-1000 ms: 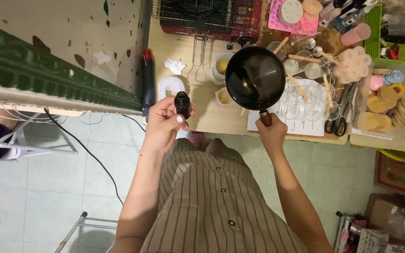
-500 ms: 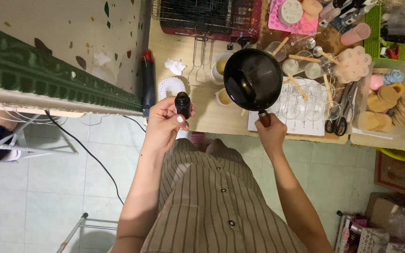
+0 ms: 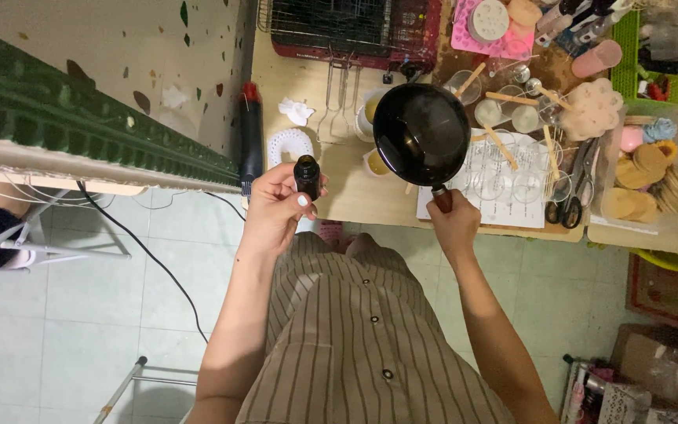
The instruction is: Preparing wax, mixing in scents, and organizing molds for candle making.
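The left hand (image 3: 276,210) has its grip closed around a small dark bottle (image 3: 307,176), held upright above the bench (image 3: 355,196) edge. The right hand (image 3: 453,224) grips the handle of a black saucepan (image 3: 421,133), raised just beyond it over the bench.

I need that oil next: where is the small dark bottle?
In the head view, the small dark bottle is upright in the left hand, left of the black pan.
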